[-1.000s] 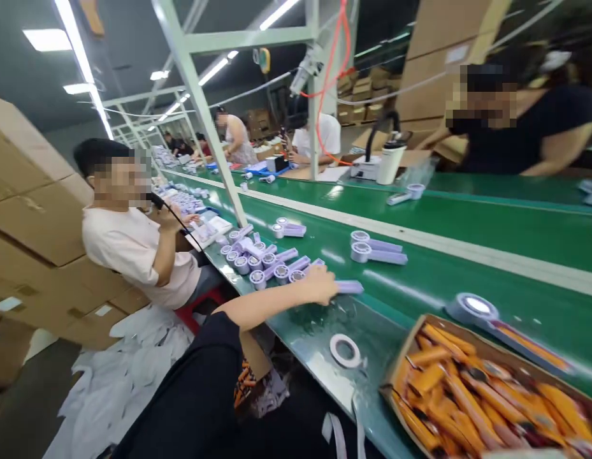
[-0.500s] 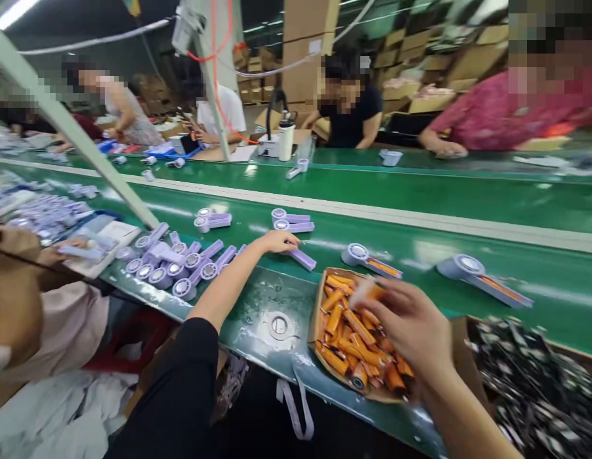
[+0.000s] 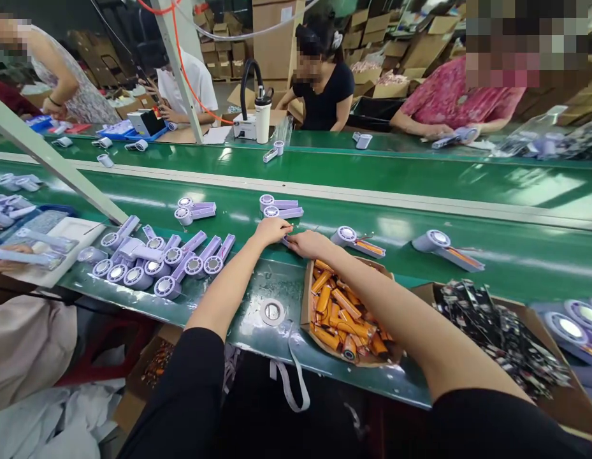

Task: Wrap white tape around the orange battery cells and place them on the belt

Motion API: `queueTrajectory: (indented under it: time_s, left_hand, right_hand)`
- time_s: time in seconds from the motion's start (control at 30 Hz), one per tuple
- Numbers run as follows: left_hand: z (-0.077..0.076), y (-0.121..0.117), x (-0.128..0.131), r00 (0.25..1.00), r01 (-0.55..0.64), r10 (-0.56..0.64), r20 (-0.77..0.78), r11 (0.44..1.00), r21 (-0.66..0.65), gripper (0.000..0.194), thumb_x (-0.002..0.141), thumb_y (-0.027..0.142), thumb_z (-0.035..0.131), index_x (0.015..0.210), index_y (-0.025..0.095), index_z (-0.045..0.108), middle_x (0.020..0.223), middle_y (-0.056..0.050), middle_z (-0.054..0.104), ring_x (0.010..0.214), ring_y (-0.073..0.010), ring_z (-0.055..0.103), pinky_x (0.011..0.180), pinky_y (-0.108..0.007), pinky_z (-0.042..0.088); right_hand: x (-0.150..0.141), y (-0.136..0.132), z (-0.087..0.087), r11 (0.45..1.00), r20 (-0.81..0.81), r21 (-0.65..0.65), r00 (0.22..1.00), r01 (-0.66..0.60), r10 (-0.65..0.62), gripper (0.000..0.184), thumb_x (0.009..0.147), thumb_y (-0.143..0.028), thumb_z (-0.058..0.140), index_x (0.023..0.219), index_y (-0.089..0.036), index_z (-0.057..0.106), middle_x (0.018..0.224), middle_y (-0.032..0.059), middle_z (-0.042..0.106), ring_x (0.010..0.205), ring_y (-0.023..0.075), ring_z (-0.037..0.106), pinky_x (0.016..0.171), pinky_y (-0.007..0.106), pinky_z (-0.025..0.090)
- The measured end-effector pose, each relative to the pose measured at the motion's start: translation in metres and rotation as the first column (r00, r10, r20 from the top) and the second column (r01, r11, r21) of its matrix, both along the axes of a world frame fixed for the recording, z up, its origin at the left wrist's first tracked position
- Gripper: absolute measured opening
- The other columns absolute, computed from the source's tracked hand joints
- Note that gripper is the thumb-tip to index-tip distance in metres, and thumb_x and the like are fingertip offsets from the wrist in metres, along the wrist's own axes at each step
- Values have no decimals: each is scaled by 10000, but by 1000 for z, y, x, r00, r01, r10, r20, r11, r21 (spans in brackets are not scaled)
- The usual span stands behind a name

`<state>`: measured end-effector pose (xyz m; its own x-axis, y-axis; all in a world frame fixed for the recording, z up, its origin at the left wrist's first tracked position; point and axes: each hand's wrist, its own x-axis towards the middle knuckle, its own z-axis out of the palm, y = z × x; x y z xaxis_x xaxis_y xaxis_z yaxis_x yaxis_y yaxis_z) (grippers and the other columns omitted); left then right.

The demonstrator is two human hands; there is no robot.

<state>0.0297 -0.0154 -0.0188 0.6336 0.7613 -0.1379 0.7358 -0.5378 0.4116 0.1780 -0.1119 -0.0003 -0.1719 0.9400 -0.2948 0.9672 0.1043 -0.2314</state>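
Observation:
My left hand (image 3: 275, 231) is closed around a lilac handheld fan housing at the near edge of the green belt; its head is hidden under my fingers. Against the handle of that housing, my right hand (image 3: 309, 244) is closed, fingers down; the orange battery seen in it earlier is now mostly hidden. Two other lilac fan housings (image 3: 271, 212) lie just behind my hands. To the right, a fan housing (image 3: 346, 236) has an orange battery in its handle, and so does another housing (image 3: 438, 240). Below my right forearm stands a cardboard box (image 3: 306, 306) of orange batteries (image 3: 344, 324).
Several fan housings (image 3: 166, 287) cluster at left beside a slanted metal post (image 3: 76, 172). A white tape roll (image 3: 273, 312) lies on the near ledge. A box of dark wired parts (image 3: 496, 338) stands at right. Co-workers sit across the belt, one in a black top (image 3: 327, 95).
My right hand has moved from above the battery box leftward to the fan housing in my left hand, bringing the orange battery along. The view has shifted to the right.

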Motion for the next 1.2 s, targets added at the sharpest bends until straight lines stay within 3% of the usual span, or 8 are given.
queueTrajectory:
  time_s: [0.2, 0.3, 0.37, 0.53, 0.67, 0.83, 1.03, 1.2]
  left_hand:
    - [23, -38, 0, 998, -10, 5, 62, 997, 78, 395, 1036, 329, 489, 1257, 126, 746, 1211, -130, 701, 1092, -151, 623, 1074, -281, 471]
    - [20, -106, -49, 984, 55, -89, 155, 976, 210, 467, 1070, 384, 443, 1398, 123, 649, 1330, -142, 647, 1236, -153, 584, 1204, -343, 436]
    - [9, -155, -98, 901, 340, -416, 126, 854, 394, 440, 1047, 477, 499, 1325, 189, 683, 1336, -82, 650, 1284, -170, 570, 1186, -375, 472]
    - [-1, -228, -169, 871, 396, -491, -22, 675, 622, 171, 963, 225, 623, 1093, 152, 707, 1231, -56, 665, 1237, -174, 563, 1051, -330, 560]
    - [35, -241, -152, 874, 255, -469, 130, 670, 697, 141, 932, 173, 653, 1063, 122, 665, 1183, -65, 672, 1388, -246, 484, 1110, -397, 556]
    - [59, -238, -150, 891, 155, -416, 183, 656, 739, 177, 952, 173, 638, 1115, 106, 627, 1221, -93, 663, 1478, -244, 452, 1205, -461, 516]
    - [64, -248, -156, 894, 128, -406, 187, 633, 764, 218, 906, 47, 623, 1115, 109, 605, 1156, -67, 677, 1406, -210, 507, 1235, -472, 498]
    - [77, -267, -153, 875, 163, -449, 179, 623, 765, 219, 919, 83, 636, 1134, 105, 603, 1151, -80, 681, 1289, -182, 577, 1216, -454, 513]
  right_hand:
    - [1, -20, 42, 1000, 46, -28, 999, -5, 7, 540, 993, -486, 663, 1450, -201, 647, 1322, 193, 712, 1233, 378, 678, 1041, 496, 529]
    - [29, -93, 58, 982, -94, 172, 993, 84, -69, 529, 1114, -418, 403, 1575, -186, 518, 1517, 139, 602, 1391, 291, 588, 1163, 433, 463]
    - [46, -156, 58, 946, -353, 266, 932, 187, -85, 449, 1087, -443, 455, 1376, -193, 691, 1390, 103, 698, 1290, 275, 661, 1124, 414, 504]
    - [25, -258, 43, 919, -668, 38, 694, 392, -268, 430, 1002, -528, 580, 1194, -185, 754, 1043, 89, 794, 837, 225, 760, 737, 334, 602]
    - [-44, -265, 40, 965, -788, -199, 557, 173, -262, 374, 920, -486, 724, 1126, -174, 741, 910, 46, 776, 650, 160, 682, 629, 274, 523]
    - [-82, -268, 37, 959, -896, -55, 437, -280, 76, 374, 1035, -356, 560, 746, -167, 703, 656, 21, 666, 577, 115, 569, 597, 240, 418]
    - [-52, -250, 49, 974, -882, -154, 421, 169, -212, 513, 877, -518, 771, 1228, -150, 701, 774, 22, 696, 603, 128, 586, 577, 230, 450]
    - [-67, -255, 53, 943, -922, -305, 289, -130, -258, 504, 961, -595, 659, 726, -151, 632, 561, 7, 595, 439, 95, 470, 445, 212, 337]
